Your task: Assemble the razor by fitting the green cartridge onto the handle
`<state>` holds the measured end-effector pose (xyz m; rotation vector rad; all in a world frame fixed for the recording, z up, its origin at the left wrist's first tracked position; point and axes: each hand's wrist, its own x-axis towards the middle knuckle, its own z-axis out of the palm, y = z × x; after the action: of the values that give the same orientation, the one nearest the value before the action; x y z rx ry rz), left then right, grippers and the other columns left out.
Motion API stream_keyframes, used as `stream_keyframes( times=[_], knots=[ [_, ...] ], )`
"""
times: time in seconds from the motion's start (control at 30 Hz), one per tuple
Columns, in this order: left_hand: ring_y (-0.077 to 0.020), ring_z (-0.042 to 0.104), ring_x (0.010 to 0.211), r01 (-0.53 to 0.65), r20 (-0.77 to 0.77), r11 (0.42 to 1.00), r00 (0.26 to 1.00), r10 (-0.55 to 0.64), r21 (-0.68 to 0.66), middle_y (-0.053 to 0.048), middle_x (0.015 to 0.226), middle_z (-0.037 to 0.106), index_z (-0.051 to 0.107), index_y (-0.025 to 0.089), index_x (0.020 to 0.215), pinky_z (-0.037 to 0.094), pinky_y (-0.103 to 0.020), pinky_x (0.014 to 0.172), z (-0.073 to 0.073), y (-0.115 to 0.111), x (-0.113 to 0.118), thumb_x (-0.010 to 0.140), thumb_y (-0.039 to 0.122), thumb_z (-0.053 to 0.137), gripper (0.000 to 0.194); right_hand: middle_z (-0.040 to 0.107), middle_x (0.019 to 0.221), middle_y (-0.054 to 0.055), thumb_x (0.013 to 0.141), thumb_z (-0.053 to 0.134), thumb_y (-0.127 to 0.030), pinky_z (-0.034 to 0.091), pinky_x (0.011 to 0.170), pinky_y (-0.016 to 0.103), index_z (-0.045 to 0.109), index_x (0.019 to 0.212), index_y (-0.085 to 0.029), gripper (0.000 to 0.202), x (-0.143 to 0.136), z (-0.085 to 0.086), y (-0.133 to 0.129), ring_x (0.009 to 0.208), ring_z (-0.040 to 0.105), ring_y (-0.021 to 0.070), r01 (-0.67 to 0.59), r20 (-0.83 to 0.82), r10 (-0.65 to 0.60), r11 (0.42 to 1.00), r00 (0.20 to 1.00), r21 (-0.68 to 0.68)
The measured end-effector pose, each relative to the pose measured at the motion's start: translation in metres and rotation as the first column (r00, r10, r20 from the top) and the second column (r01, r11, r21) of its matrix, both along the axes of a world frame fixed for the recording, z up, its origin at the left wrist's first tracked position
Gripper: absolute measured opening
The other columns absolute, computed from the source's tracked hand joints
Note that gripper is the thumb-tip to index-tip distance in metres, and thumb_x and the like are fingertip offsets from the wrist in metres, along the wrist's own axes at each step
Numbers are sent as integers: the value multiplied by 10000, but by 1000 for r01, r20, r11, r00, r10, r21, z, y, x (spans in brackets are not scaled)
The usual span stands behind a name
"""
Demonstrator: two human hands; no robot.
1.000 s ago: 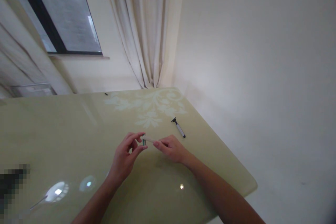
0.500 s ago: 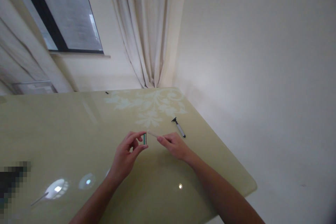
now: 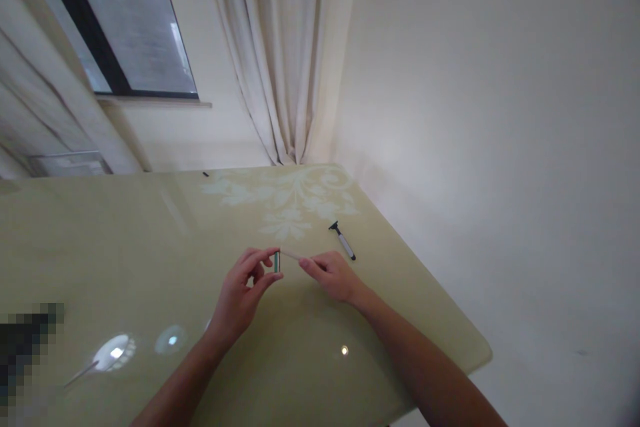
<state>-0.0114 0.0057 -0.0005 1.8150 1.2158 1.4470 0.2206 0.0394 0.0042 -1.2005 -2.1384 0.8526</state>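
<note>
My left hand (image 3: 241,293) pinches a small razor cartridge (image 3: 277,262) between thumb and fingertips, held upright above the table with a green face showing. From the other side my right hand (image 3: 334,277) grips a thin pale stick (image 3: 291,255), which looks like a cotton swab. Its tip meets or nearly meets the upper part of the cartridge; whether they touch, I cannot tell. Just beyond my right hand lies a razor handle (image 3: 345,245), grey and black with a black T-shaped end.
The glossy yellow-green table (image 3: 430,307) ends at a white wall on the right. A thin stick (image 3: 81,373) lies at the lower left near a dark blurred-out object (image 3: 25,353). A tiny black piece (image 3: 205,174) rests by the far edge, below the curtain (image 3: 285,80).
The stick's tip has come closer to the cartridge, and the cartridge has turned slightly in my left fingers. The whole view has shifted a little.
</note>
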Motion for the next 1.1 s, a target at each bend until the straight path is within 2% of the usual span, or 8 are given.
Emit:
stream_keyframes(
  times=[0.07,0.23,0.4,0.57,0.73,0.9,1.03,1.1],
  knots=[
    [-99,530,642,10,-4,1000,1000,-10,-1,22,904,604,745,273,1198,473,-236,646,0,0,0,878,286,754,320,268,577,-42,1013,406,-656,165,552,294,332,580,-197,635,0,1,0,538,292,95,43,-3,-43,999,999,10],
    [-100,533,655,10,-9,1000,1000,-10,-12,21,913,596,735,282,1225,475,-239,659,-3,0,-1,886,293,752,339,296,585,-40,1019,401,-655,185,559,286,373,589,-192,633,-3,2,-3,547,312,96,-46,-3,46,999,999,-22],
    [-100,531,648,-5,0,1000,1000,5,-22,22,893,594,748,277,1199,468,-240,646,-2,-1,-2,880,303,754,320,279,589,-37,1010,385,-669,171,562,300,335,585,-200,634,0,-1,1,549,293,99,94,25,-95,995,995,22],
    [-98,530,645,-3,8,1000,1000,3,-26,23,897,598,748,277,1204,468,-242,649,-1,-1,-1,877,301,755,328,324,591,-38,1026,407,-648,195,569,291,397,599,-188,628,-2,-2,-1,555,331,96,-26,9,26,1000,1000,6],
    [-99,530,647,-2,5,1000,1000,2,-21,24,892,595,753,278,1189,464,-239,647,-1,0,-1,875,295,755,314,287,584,-36,1012,390,-658,162,562,303,349,583,-197,632,2,-6,5,547,298,100,115,52,-116,993,992,29],
    [-95,524,630,-2,24,1000,1000,2,-27,26,885,598,754,275,1194,466,-240,637,1,0,0,866,294,762,329,306,590,-39,1025,390,-652,184,566,293,366,602,-192,625,-3,-2,0,559,322,98,-23,14,23,1000,1000,-4],
    [-104,550,666,-13,50,999,999,15,-46,19,894,597,759,272,1181,471,-243,647,2,0,1,868,305,761,315,283,578,-39,1013,388,-646,162,561,301,338,588,-196,621,0,-2,3,541,305,98,96,51,-97,995,994,21],
    [-111,560,684,-10,51,999,999,13,-53,16,888,595,758,273,1186,471,-243,649,2,0,1,873,311,755,316,276,588,-41,1012,385,-654,164,556,295,331,595,-199,620,2,-1,3,543,295,97,77,17,-77,997,997,8]
  ],
)
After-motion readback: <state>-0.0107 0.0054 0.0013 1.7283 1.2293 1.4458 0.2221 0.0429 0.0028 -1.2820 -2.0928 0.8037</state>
